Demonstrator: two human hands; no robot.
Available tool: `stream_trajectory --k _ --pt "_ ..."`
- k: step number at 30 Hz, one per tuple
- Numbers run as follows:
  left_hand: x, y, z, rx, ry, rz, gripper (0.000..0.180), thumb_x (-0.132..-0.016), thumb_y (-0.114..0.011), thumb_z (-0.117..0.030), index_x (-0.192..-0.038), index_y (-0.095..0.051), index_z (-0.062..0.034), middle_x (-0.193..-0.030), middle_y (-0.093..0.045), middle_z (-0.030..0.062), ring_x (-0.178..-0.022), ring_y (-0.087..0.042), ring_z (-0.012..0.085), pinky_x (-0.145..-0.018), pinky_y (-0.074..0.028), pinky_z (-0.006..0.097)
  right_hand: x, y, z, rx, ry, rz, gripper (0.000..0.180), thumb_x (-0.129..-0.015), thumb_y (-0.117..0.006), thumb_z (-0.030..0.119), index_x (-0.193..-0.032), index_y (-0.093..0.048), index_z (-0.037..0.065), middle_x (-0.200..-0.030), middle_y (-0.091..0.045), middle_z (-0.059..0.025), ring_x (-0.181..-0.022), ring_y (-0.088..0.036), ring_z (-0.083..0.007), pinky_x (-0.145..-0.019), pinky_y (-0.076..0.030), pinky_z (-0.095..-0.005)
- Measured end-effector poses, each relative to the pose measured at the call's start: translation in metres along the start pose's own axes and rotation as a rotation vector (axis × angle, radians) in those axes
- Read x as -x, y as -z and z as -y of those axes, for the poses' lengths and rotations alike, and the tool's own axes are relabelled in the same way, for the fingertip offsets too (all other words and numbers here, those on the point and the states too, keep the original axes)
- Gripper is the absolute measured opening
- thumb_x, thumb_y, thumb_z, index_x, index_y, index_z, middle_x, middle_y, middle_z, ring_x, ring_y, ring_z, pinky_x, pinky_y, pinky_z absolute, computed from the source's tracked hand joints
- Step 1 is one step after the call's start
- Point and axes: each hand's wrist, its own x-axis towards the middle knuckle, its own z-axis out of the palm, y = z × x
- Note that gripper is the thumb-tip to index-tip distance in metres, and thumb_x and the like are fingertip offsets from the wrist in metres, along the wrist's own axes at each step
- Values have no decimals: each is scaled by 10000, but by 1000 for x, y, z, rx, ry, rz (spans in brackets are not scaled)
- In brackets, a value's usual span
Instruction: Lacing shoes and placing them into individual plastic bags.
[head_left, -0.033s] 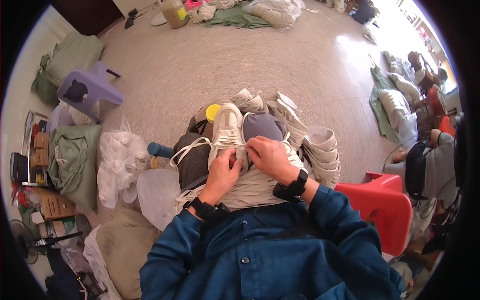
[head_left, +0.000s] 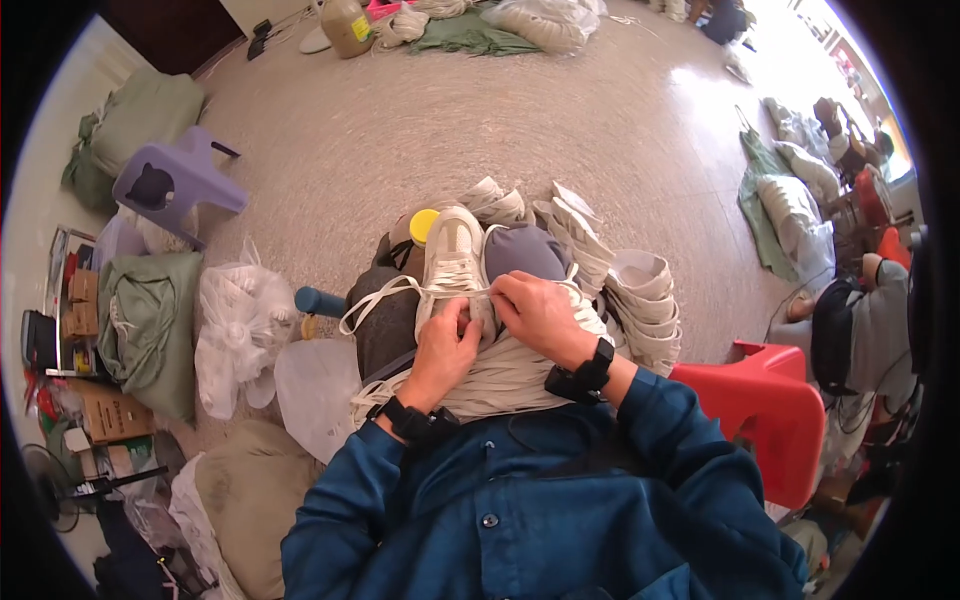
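Observation:
A cream lace-up sneaker (head_left: 460, 240) rests on my lap, toe pointing away from me. My left hand (head_left: 444, 345) is curled at the shoe's opening, its thumb and fingertips closed at the tongue. At the right side of the opening my right hand (head_left: 540, 318) pinches the shoelace (head_left: 380, 294), which runs across the shoe and loops loosely out to the left. Its fingertips are partly hidden by the hand itself. A thick bundle of cream laces (head_left: 500, 385) lies across my lap beneath both wrists. Dark grey cloth covers my knee (head_left: 522, 252).
Nested cream shoe uppers (head_left: 645, 310) stand right of my knees, others beyond. A red stool (head_left: 770, 410) is at my right; a purple stool (head_left: 180, 180) at far left. A yellow lid (head_left: 424, 226), blue cylinder (head_left: 320, 302) and plastic bag (head_left: 243, 325) sit left. Another person (head_left: 870, 320) sits far right.

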Motion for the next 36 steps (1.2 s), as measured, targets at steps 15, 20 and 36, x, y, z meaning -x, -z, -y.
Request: stream_trajectory --k 15,20,36 --pt "4 -3 -4 -30 -52 -69 314 -894 -642 -121 -1171 -560 2 -742 -657 171 -652 -648 330 -599 -487 408 -3 1 -2 -60 57 60 119 -866 -595 143 -803 -597 42 -773 -611 -140 -720 -628 -380 -626 -494 -475" --pt "5 -7 -2 -73 -79 -81 337 -901 -642 -142 -1198 -556 -7 -738 -655 159 -631 -642 324 -598 -489 405 -3 -7 -1 -20 79 83 110 -868 -592 135 -821 -588 36 -781 -613 -143 -714 -627 -384 -623 -497 -475" --pt "0 22 5 -221 -186 -95 109 -910 -566 -93 -911 -633 -8 -710 -638 174 -607 -623 312 -564 -483 406 11 0 15 40 208 73 345 -772 -713 122 -1050 -539 13 -1053 -562 -167 -1011 -546 -364 -884 -448 -444"
